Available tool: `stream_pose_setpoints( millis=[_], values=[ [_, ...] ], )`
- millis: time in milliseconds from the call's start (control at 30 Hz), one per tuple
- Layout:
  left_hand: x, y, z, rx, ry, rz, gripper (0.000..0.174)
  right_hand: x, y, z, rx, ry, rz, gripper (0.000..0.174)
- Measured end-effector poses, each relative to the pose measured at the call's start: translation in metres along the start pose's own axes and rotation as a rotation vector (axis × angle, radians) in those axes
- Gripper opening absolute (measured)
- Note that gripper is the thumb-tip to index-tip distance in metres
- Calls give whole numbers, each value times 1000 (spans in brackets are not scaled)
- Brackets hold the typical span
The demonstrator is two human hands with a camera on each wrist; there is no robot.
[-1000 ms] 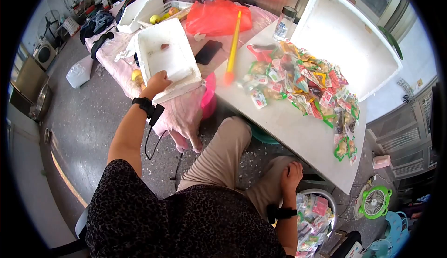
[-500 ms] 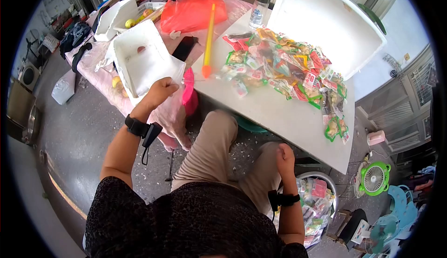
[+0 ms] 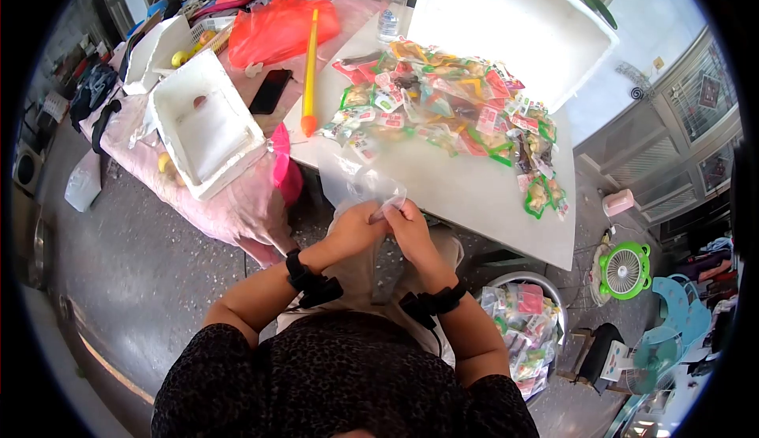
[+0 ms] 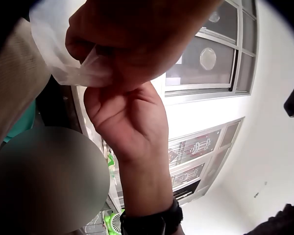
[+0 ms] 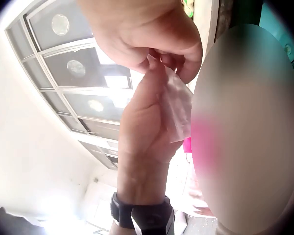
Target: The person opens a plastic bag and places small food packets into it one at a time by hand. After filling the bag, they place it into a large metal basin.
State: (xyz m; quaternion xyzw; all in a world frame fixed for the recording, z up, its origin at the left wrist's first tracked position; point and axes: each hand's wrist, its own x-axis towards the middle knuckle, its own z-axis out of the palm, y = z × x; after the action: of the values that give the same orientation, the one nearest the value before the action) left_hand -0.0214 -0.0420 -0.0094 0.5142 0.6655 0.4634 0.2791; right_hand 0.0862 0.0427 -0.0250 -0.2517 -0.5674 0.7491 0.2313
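Observation:
Both hands meet over the lap at the table's near edge, holding a clear plastic bag. My left hand grips the bag's edge with curled fingers. Against it, my right hand pinches the same edge between thumb and fingers. In the left wrist view the bag's film hangs beside the left hand. The right wrist view shows film bunched between the right hand and the left. Beyond the bag, several small colourful food packets are heaped on the white table.
A white foam box sits on the pink-covered surface at left, beside a black phone. A yellow stick lies near the table's left edge. A larger foam box stands behind the packets. Low at right is a metal basin of packets.
My left hand has moved right from the foam box to the lap, bringing the clear bag. The right hand has left the knee and joined it at the bag. The head view has shifted.

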Motion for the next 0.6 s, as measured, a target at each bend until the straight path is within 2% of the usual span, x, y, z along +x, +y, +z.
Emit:
stream_pose_setpoints(
  millis=[67,100,200,267,333,400,500,600],
  values=[
    [1,-1,-4,-309,-62,-145,15,-4,-14,3,191,20,77,11],
    [2,-2,-6,-463,-92,-219,14,-1,-12,-2,146,23,84,10],
    [8,-6,-9,-332,171,-68,14,11,-10,-20,-58,63,79,10],
    [16,14,-18,53,336,189,10,19,-19,-26,-290,130,32,10],
    [28,22,-14,354,444,452,13,30,-18,-38,-472,99,-26,14],
    [41,24,-7,487,309,383,12,37,-31,-43,-620,44,-148,20],
    [64,-3,14,623,179,255,10,51,-61,-71,-886,-66,-186,22],
    [76,-11,29,592,125,149,11,80,-76,-99,-1104,138,-250,19]
  ],
)
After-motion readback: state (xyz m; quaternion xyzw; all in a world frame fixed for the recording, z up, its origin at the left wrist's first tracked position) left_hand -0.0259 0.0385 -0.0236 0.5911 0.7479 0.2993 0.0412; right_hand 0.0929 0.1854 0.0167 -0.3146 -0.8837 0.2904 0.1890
